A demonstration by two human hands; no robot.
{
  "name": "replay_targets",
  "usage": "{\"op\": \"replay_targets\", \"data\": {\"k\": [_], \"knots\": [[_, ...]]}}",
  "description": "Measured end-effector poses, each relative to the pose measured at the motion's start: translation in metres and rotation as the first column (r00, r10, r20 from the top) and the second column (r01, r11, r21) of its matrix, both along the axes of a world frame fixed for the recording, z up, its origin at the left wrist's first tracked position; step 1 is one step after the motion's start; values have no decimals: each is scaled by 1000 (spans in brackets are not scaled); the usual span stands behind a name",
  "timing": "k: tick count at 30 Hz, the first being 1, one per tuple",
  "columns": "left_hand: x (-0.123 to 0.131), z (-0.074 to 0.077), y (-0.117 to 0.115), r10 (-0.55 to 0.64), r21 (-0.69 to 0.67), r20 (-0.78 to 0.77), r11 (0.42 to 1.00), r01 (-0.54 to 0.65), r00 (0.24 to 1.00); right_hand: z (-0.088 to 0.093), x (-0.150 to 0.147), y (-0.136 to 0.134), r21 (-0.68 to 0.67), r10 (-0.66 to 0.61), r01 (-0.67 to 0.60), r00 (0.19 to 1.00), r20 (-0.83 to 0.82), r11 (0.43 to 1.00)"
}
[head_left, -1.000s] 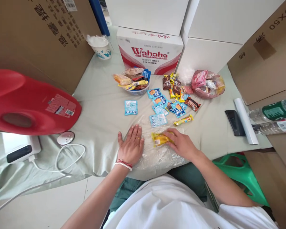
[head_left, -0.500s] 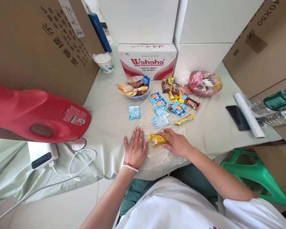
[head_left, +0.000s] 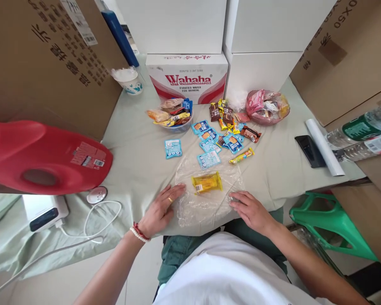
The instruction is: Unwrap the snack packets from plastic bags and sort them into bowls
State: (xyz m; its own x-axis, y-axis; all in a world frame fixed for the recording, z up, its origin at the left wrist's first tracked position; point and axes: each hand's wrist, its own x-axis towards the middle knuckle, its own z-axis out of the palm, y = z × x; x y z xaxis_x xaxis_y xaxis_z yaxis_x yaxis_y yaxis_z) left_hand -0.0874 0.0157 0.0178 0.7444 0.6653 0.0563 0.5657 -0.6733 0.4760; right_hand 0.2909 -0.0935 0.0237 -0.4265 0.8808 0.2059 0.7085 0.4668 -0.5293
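Observation:
A snack in a yellow wrapper (head_left: 206,183) lies on a spread clear plastic bag (head_left: 197,212) near the table's front edge. My left hand (head_left: 161,207) rests at the bag's left edge, fingers stretched out. At the right edge of the bag is my right hand (head_left: 251,212), its fingers extended and apart, holding nothing. Just beyond the bag lie several blue snack packets (head_left: 208,159) and a thin yellow snack stick (head_left: 242,156). Another blue packet (head_left: 173,148) sits apart to the left.
A clear bowl of snacks (head_left: 178,123) and a pink bowl (head_left: 263,118) stand at the back, before a Wahaha carton (head_left: 190,78). A red jug (head_left: 92,178) and white power bank (head_left: 44,212) are left. A phone (head_left: 307,150) and bottles (head_left: 358,129) are right.
My right hand has let go of the yellow-wrapped snack and moved right and nearer to me. My left hand has shifted left and back, to the bag's left edge.

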Motion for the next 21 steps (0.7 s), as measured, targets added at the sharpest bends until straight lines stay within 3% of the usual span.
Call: {"op": "replay_targets", "data": {"k": [3, 6, 10, 13, 15, 17, 19, 21], "knots": [[3, 9, -4, -81, -44, -79, 996, 77, 994, 7, 3, 11, -40, 3, -6, 997, -83, 999], [11, 12, -9, -60, -52, -135, 997, 53, 989, 25, 3, 27, -133, -28, 6, 986, -164, 991], [17, 7, -9, 87, -64, 23, 994, -85, 996, 43, 2, 49, -223, -71, 23, 974, -214, 975], [25, 4, -1, 274, -95, 173, 961, -260, 946, 46, 6, 65, -323, -144, 74, 970, -198, 944], [34, 4, 9, 426, -85, 139, 904, -418, 894, 47, 11, 77, -394, -197, 138, 974, -113, 909], [45, 3, 18, 569, -31, 20, 822, -568, 822, 52, 13, 91, -399, -232, 249, 969, 90, 883], [56, 1, 24, 663, 44, -68, 749, -661, 746, 62, 8, 108, -297, -274, 367, 910, 312, 881], [66, 0, 27, 723, 97, -72, 691, -716, 687, 72, -5, 126, -167, -310, 406, 856, 413, 898]]}}
